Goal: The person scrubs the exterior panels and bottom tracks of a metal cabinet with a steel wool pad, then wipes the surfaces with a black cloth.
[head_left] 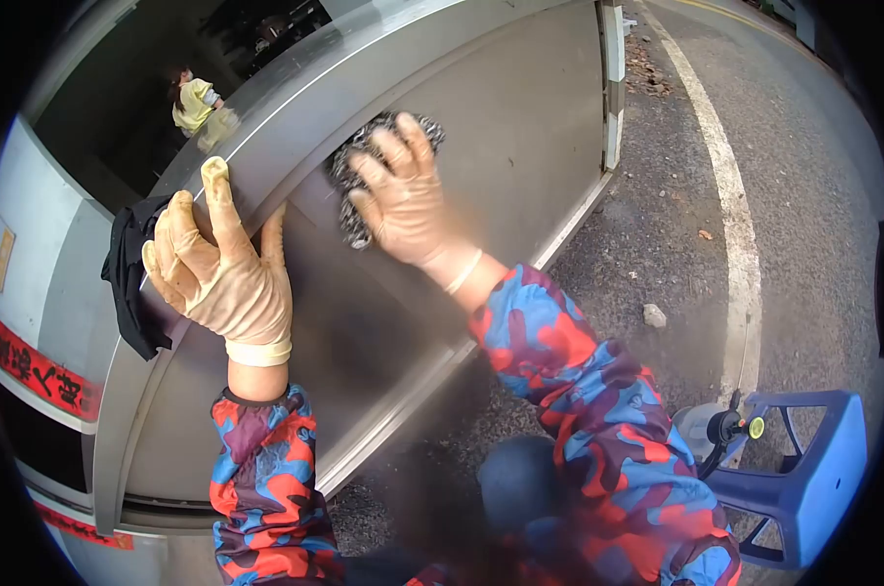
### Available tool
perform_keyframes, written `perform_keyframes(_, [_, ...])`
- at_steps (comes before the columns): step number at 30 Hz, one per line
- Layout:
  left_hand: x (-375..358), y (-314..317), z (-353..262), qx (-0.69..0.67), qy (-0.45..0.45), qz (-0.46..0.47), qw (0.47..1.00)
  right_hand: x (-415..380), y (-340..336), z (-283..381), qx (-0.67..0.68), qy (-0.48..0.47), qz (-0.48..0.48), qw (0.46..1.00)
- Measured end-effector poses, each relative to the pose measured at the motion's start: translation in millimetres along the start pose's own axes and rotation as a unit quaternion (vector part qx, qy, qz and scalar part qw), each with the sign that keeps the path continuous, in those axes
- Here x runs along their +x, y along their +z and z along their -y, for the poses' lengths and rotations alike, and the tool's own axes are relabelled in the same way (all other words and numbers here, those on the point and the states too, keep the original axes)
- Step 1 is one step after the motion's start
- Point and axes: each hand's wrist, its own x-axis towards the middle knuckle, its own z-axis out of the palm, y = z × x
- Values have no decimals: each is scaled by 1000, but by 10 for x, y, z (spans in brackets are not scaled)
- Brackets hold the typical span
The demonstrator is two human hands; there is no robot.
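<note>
My right hand (400, 200), in a thin pale glove, presses a speckled black-and-white cloth (352, 221) flat against the upper part of a grey metal panel (520, 127). Its fingers lie over the cloth, which shows around them. My left hand (222, 264), in a matching glove stained yellowish at the fingertips, rests on the rim (276, 127) above the panel. Its fingers are stretched out, with the thumb spread lower on the panel side. Just left of that hand, a black cloth (134, 273) hangs over the edge.
A blue plastic stool (818, 479) lies tipped over at lower right, beside a clear pump spray bottle (698, 427). A stone (654, 315) sits on the asphalt near a white painted line (730, 205). A reflected or distant person (198, 103) in yellow appears beyond the counter.
</note>
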Motion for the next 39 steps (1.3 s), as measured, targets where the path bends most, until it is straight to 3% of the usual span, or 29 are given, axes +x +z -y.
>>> perform_keyframes(3, [-13, -16, -13, -4, -8, 0, 1000, 290, 26, -856, -69, 102, -178, 976])
perform_keyframes(5, [-18, -31, -20, 15, 1, 2, 1000, 497, -68, -1572, -119, 175, -212, 954])
perform_keyframes(6, [-17, -31, -24, 9, -2, 4, 1000, 600, -152, -1864, -106, 256, -214, 937])
perform_keyframes(7, [-11, -36, -23, 8, 0, 2, 1000, 707, -248, -1908, -93, 333, -216, 913])
perform_keyframes(9, [8, -65, -23, -11, -4, 9, 1000, 751, -260, -1581, 5, 400, -267, 876])
perform_keyframes(11, [10, -67, -32, -14, -10, 10, 1000, 642, -170, -753, 125, 282, -316, 897])
perform_keyframes(13, [3, -73, -2, -25, -4, 18, 1000, 447, -66, 84, 97, 155, -253, 950])
perform_keyframes(15, [-2, -83, -7, -29, -1, 11, 1000, 277, 89, 383, 45, 68, -187, 979])
perform_keyframes(17, [7, -77, -27, -14, -4, 8, 1000, 389, 99, 67, 46, 71, -203, 975])
perform_keyframes(20, [-7, -50, -48, -6, -6, -5, 1000, 700, 47, -840, -11, 222, -286, 932])
perform_keyframes(23, [-13, -48, -50, -6, -9, 2, 1000, 887, -228, -1882, -67, 262, -296, 916])
perform_keyframes(24, [-15, -50, -51, -9, -9, 3, 1000, 943, -401, -2024, 3, 355, -266, 896])
perform_keyframes(25, [-20, -55, -52, -12, -11, 6, 1000, 974, -449, -2111, 73, 397, -295, 866])
perform_keyframes(27, [-15, -58, -46, -18, -14, 9, 1000, 1045, -590, -1535, 96, 326, -326, 882])
perform_keyframes(29, [-10, -67, -22, -17, -12, 13, 1000, 938, -432, -807, -1, 119, -252, 960])
perform_keyframes(31, [6, -84, -33, -11, -8, 12, 1000, 797, -431, -136, -30, 4, -104, 994])
perform_keyframes(32, [5, -77, -35, -13, -11, 14, 1000, 837, -415, -242, -31, 7, -107, 994])
perform_keyframes(34, [-9, -63, -26, -12, -7, 17, 1000, 1029, -331, -709, -72, 34, -196, 977])
perform_keyframes(36, [-8, -44, -33, -9, -16, 14, 1000, 1275, -436, -1622, -108, 94, -253, 957])
perform_keyframes(37, [-23, -50, -35, -10, -18, 18, 1000, 1335, -504, -2213, -139, 160, -246, 946])
perform_keyframes(38, [-29, -52, -39, -7, -16, 13, 1000, 1342, -679, -2524, -49, 310, -209, 926])
perform_keyframes(39, [-9, -42, -45, -4, -15, 3, 1000, 1299, -726, -2616, 23, 390, -219, 894])
